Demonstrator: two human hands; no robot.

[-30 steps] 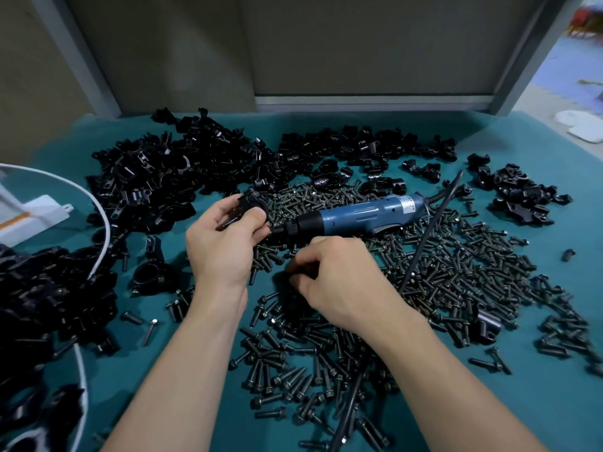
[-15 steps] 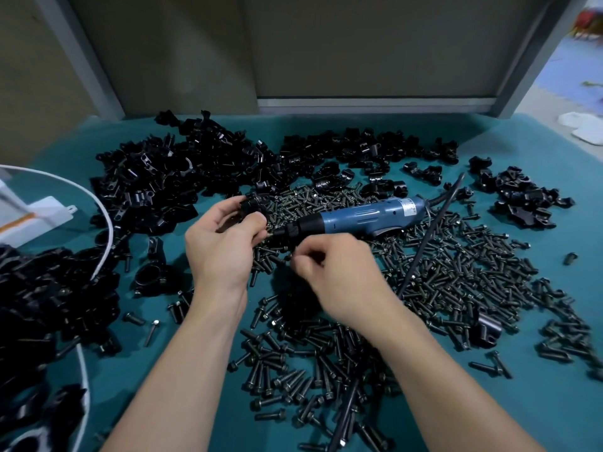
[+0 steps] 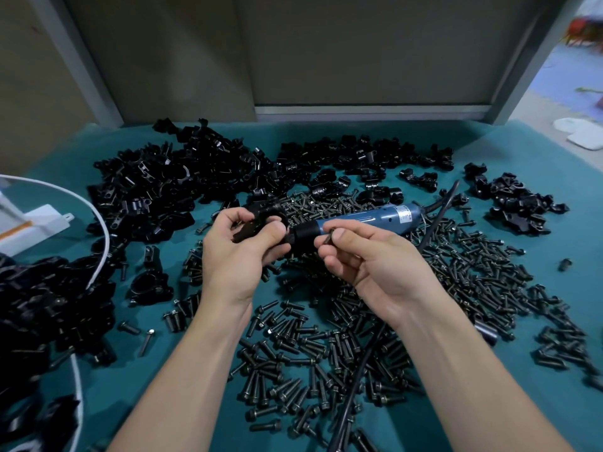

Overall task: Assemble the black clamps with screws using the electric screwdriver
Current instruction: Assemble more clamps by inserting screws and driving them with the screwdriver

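Observation:
My left hand (image 3: 239, 256) grips a black clamp (image 3: 257, 220) above the table, thumb across its front. My right hand (image 3: 368, 259) pinches a dark screw (image 3: 329, 237) between thumb and forefinger, just right of the clamp. The blue electric screwdriver (image 3: 368, 218) lies on the screws behind both hands, its black nose pointing left toward the clamp. Loose dark screws (image 3: 313, 347) cover the teal table (image 3: 107, 363) under and right of my hands.
Heaps of black clamp parts lie at the back left (image 3: 169, 187), back middle (image 3: 359, 158), far right (image 3: 515, 203) and left edge (image 3: 39, 308). A black cable (image 3: 359, 370) runs toward me from the screwdriver. A white cable (image 3: 101, 223) and white box (image 3: 36, 223) sit left.
My right hand has risen off the screw pile with a screw pinched in it and moved up beside the clamp. The left hand holds the clamp much as before.

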